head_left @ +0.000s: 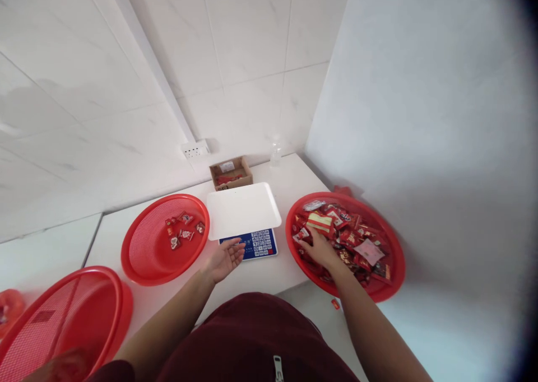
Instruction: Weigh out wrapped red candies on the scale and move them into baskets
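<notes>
My right hand (pixel 323 251) reaches into a red plastic basket (pixel 399 275) heaped with small wrapped snack packets (pixel 348 237). Its thumb and index finger are spread among the packets, at the lower edge of a yellow-and-red striped packet (pixel 320 222); whether it grips one is hard to see. My left hand (pixel 227 259) is palm up, fingers loosely bent and apart, with nothing in it. It hovers at the blue keypad of a digital scale (pixel 260 245), whose white weighing tray (pixel 244 208) is bare. Left of the scale, another red basket (pixel 143 242) holds several packets (pixel 185 233).
An open cardboard box (pixel 231 172) with red contents stands behind the scale, near a clear plastic bottle or jar (pixel 276 151). At lower left is another red basket (pixel 120 315) with a blurred hand-like shape. A small red packet (pixel 335 303) lies below the right basket.
</notes>
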Demonstrator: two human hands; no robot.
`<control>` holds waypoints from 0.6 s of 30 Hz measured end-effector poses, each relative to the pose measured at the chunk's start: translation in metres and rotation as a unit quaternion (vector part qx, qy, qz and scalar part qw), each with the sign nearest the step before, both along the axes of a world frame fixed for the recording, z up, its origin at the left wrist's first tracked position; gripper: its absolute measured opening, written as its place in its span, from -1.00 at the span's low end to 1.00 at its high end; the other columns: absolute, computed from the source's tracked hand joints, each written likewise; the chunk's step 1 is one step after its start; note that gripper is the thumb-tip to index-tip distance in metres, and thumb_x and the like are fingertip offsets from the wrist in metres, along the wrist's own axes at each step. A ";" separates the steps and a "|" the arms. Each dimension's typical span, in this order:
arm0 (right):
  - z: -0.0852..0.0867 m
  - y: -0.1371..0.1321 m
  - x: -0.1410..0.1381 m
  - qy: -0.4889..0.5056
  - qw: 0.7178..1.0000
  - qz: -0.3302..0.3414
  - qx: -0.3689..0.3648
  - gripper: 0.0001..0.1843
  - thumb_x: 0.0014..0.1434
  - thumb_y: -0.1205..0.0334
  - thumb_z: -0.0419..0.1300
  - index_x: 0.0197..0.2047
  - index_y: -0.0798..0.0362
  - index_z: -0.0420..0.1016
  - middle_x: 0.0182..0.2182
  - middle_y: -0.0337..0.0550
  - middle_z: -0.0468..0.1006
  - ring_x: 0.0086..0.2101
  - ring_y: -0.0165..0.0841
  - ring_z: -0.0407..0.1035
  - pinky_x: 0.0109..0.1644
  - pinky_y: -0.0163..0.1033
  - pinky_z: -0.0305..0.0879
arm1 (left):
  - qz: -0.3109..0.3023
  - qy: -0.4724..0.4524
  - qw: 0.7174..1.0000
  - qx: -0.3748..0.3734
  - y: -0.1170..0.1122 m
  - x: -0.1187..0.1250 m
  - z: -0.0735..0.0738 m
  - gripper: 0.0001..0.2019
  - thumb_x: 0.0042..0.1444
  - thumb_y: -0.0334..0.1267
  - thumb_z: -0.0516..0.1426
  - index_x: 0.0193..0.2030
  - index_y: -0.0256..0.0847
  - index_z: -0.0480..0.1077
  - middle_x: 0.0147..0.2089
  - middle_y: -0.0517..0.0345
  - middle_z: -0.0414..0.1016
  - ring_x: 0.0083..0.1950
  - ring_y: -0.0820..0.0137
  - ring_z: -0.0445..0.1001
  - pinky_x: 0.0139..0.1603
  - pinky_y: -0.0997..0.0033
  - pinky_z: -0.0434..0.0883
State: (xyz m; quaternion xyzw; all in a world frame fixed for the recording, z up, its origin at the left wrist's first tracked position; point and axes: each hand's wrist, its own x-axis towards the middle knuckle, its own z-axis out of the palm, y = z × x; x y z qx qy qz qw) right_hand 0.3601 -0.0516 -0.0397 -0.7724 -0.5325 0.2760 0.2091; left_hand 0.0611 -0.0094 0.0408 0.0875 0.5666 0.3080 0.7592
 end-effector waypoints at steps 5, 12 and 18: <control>-0.016 0.011 -0.016 -0.044 0.999 -0.013 0.022 -0.66 0.12 0.10 0.08 -0.05 0.00 0.44 -0.08 0.06 0.45 -0.23 -0.23 0.39 -0.18 -0.19 0.21 | -0.008 -0.001 1.000 -0.001 -0.001 -0.001 0.001 -0.90 0.16 -0.41 0.09 -0.18 -0.30 0.38 -0.39 0.11 0.54 -0.47 0.49 0.50 -0.42 0.53 0.44; -0.017 -0.008 0.009 0.018 0.995 -0.056 0.085 -0.75 0.11 0.06 0.03 -0.25 0.00 0.40 -0.30 -0.12 0.54 -0.27 -0.26 0.39 -0.14 -0.18 0.26 | 0.011 0.013 1.000 -0.002 -0.004 -0.010 0.001 -0.90 0.17 -0.40 0.08 -0.18 -0.30 0.39 -0.38 0.09 0.54 -0.46 0.48 0.51 -0.40 0.52 0.43; -0.004 -0.024 0.028 0.091 0.971 -0.181 0.126 -0.61 -0.06 -0.08 0.11 -0.24 0.00 0.42 -0.26 -0.09 0.56 -0.25 -0.21 0.40 -0.08 -0.08 0.27 | -0.009 0.011 1.000 -0.009 -0.006 -0.007 -0.002 -0.88 0.16 -0.39 0.10 -0.16 -0.30 0.39 -0.37 0.10 0.53 -0.45 0.48 0.50 -0.38 0.51 0.42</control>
